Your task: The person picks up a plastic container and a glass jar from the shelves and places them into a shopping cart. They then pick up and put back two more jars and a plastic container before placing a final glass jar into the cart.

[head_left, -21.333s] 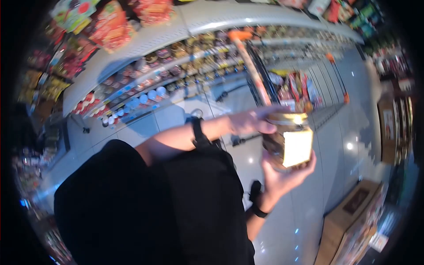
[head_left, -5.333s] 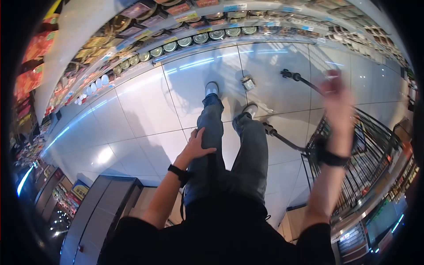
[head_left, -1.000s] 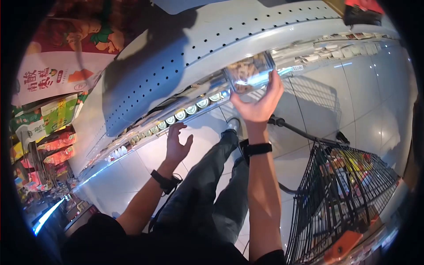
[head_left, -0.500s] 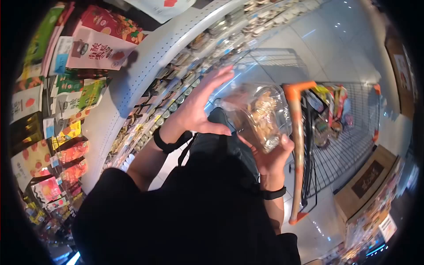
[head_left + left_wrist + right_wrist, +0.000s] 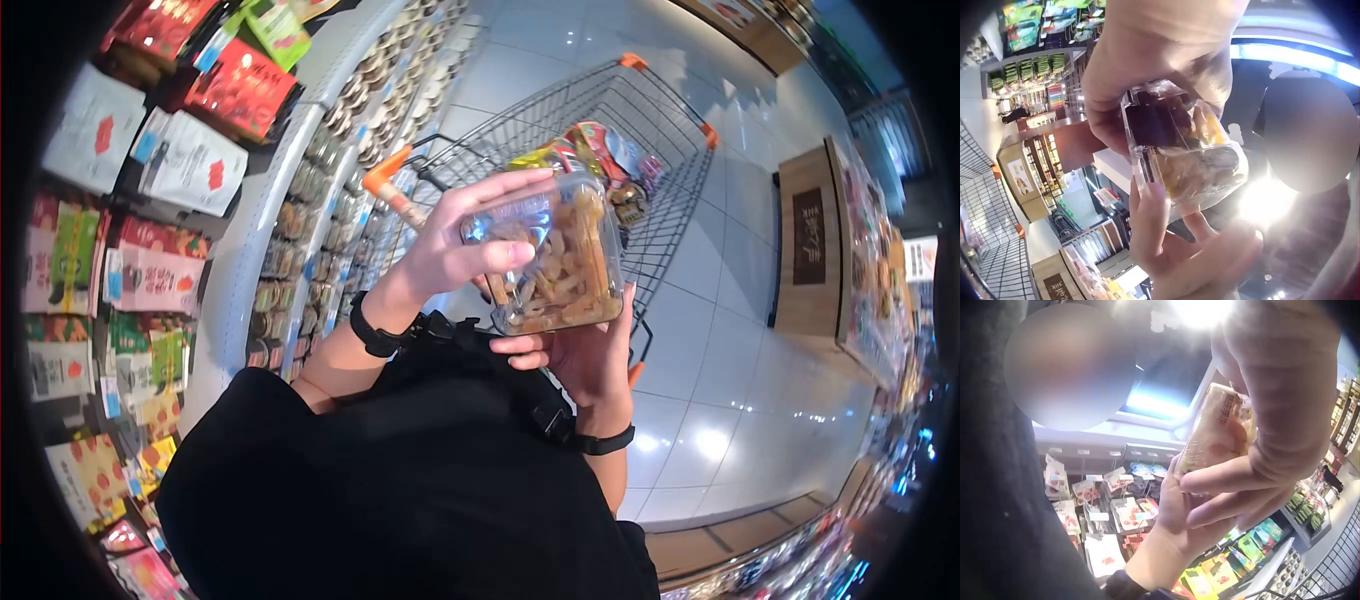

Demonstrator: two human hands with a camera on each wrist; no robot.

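A clear plastic box of tan snack pieces (image 5: 575,270) is held up in front of the chest by both hands in the head view. My left hand (image 5: 455,248) grips its left side, thumb across the front face and fingers along the top. From below, my right hand (image 5: 590,365) holds the lower right corner, thumb up the side and fingers under the base. In the left wrist view the box (image 5: 1200,169) sits between the two hands. Printed writing shows on one face of the box (image 5: 1219,428) in the right wrist view.
Behind the box stands a wire shopping cart (image 5: 672,96) with orange corners and several packaged goods inside. On the left, a white shelf (image 5: 275,185) carries rows of jars below hanging snack bags (image 5: 190,160). A wooden display stand (image 5: 803,235) is at right.
Earlier a jar was in the hands, later standing on the floor. The right hand has brought the box from the low shelf up beside the cart, and the left hand has now taken hold too.
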